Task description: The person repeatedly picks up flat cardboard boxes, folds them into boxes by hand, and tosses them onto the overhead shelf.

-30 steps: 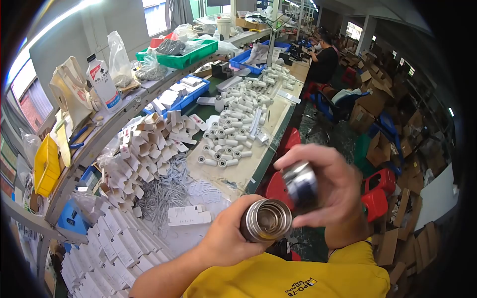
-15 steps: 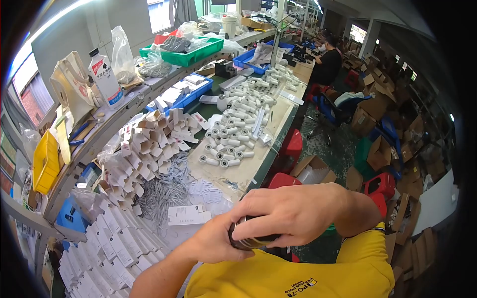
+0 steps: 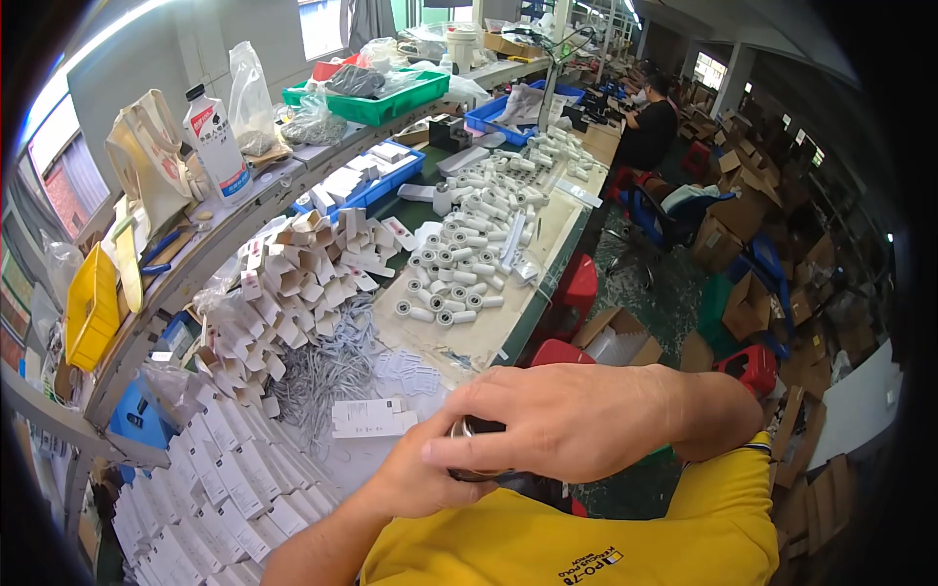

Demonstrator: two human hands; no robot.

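Partly hidden, a metal container (image 3: 473, 429) sits gripped by left hand (image 3: 423, 474) and overlying right hand (image 3: 557, 418).

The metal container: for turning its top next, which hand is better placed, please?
Probably the right hand: it lies over the metal container, while the left hand cups its side. The container is mostly hidden.

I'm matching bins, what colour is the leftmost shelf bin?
The bin is yellow, seen best in the head view.
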